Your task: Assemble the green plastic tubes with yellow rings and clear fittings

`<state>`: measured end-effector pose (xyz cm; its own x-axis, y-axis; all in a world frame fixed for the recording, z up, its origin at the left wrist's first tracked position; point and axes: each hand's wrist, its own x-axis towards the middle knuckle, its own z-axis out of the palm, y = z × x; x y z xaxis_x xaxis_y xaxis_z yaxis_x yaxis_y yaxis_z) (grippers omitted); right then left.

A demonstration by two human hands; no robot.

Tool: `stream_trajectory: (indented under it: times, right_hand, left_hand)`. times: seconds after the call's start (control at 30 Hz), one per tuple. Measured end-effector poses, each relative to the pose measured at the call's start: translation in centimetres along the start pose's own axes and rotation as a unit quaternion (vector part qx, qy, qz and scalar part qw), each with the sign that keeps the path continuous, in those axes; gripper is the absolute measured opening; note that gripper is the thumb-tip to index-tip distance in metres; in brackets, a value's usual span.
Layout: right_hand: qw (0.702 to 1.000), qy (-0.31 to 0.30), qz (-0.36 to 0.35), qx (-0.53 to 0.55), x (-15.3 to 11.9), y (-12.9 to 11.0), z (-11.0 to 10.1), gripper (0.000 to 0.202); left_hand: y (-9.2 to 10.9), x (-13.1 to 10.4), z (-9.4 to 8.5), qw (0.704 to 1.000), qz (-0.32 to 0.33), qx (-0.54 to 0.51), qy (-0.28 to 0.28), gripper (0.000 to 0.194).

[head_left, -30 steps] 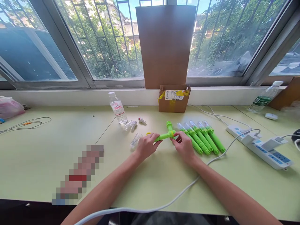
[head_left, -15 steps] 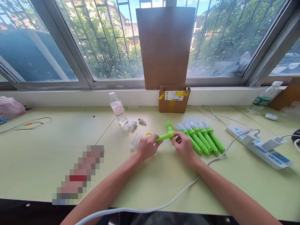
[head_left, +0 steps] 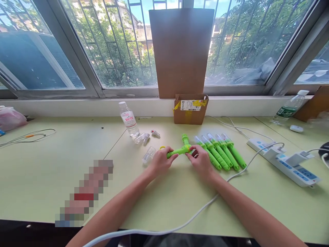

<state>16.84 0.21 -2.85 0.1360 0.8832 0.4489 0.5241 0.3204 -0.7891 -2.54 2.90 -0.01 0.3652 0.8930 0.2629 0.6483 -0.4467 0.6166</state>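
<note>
Head camera view: A person works with both bare hands at a pale green tabletop (head_left: 180, 202) beside a window. The left hand (head_left: 160, 161) has its fingers curled around one end of a green tube (head_left: 178, 151), while the fingers of the right hand (head_left: 200, 159) pinch its other end, where a bit of yellow shows. The tube is held sideways between the hands, just in front of another green piece (head_left: 184, 138); whether the two touch cannot be told.

At right, five clear-topped green tubes (head_left: 223, 152) lie in a row near a white power strip (head_left: 285, 161). Clear plastic parts (head_left: 149, 155) and a yellow ring (head_left: 162, 148) lie by the left hand.

A water bottle (head_left: 129, 120) carries a white label with red Chinese characters, too blurred to read surely. A second bottle (head_left: 290, 109), far right, wears a green label with illegible white lettering. The cardboard box (head_left: 189, 116) against the sill bears yellow tape and a white shipping label (head_left: 189, 105) with a barcode, its print too small to read.
</note>
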Motion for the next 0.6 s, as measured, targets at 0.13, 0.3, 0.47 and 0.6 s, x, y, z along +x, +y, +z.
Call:
stream_trajectory:
  times: [0.13,0.3,0.47,0.6]
  right_hand:
    - [1.0,0.0,0.002,0.002,0.02,0.05,0.09,0.02]
    - [1.0,0.003,0.003,0.0,-0.03,0.02,0.19,0.019]
    - [1.0,0.001,0.003,0.002,-0.04,-0.01,0.23,0.019]
    - [1.0,0.003,-0.005,0.005,-0.02,-0.05,0.16,0.019]
  left_hand:
    - [0.0,0.03,0.08,0.998,-0.017,-0.052,0.003,0.029]
    - [0.2,0.04,-0.02,0.992,-0.042,-0.116,-0.009,0.033]
    - [0.64,0.03,-0.39,0.977,-0.102,-0.178,-0.052,0.037]
    - [0.73,-0.01,-0.48,0.971,-0.113,-0.196,-0.076,0.04]
